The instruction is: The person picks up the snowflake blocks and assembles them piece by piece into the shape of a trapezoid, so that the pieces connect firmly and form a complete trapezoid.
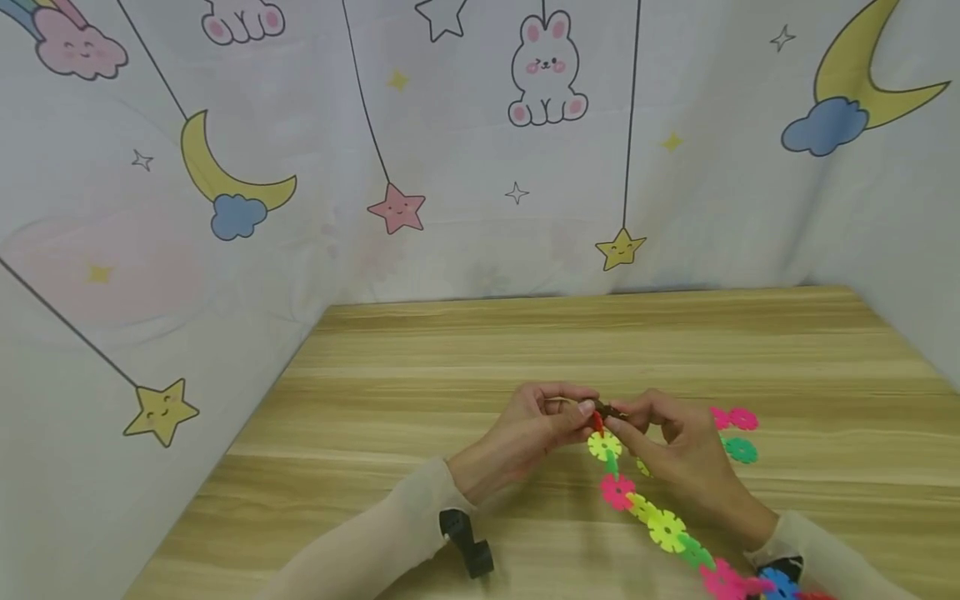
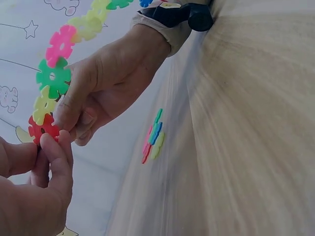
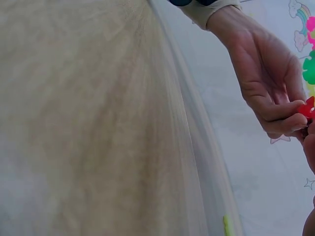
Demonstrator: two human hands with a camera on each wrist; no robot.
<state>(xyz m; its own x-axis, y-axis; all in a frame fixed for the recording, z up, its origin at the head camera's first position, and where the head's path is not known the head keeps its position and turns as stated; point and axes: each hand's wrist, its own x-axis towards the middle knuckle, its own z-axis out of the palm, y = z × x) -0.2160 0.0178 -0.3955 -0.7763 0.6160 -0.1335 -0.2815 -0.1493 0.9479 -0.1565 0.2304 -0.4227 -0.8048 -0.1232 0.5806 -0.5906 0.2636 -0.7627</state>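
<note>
Both hands meet above the wooden table, at the end of a chain of interlocking notched plastic discs (image 1: pixel 667 531). My left hand (image 1: pixel 528 433) pinches the red notched disc (image 2: pixel 43 130) at the chain's end between thumb and fingers. From the other side my right hand (image 1: pixel 686 454) pinches a dark notched disc (image 1: pixel 609 409) right at the red one; fingertips partly hide where they meet. Below the red disc hangs a yellow disc (image 1: pixel 604 446), followed by green, pink and more yellow ones. The chain runs down past my right forearm, where a blue disc (image 1: pixel 780 583) shows.
Loose pink discs (image 1: pixel 742 418) and a green disc (image 1: pixel 742 451) lie on the table (image 1: pixel 420 350) beyond my right hand, which partly hides them. A yellow disc (image 1: pixel 644 467) shows beside its thumb. Printed curtains (image 1: pixel 480 150) stand behind the table.
</note>
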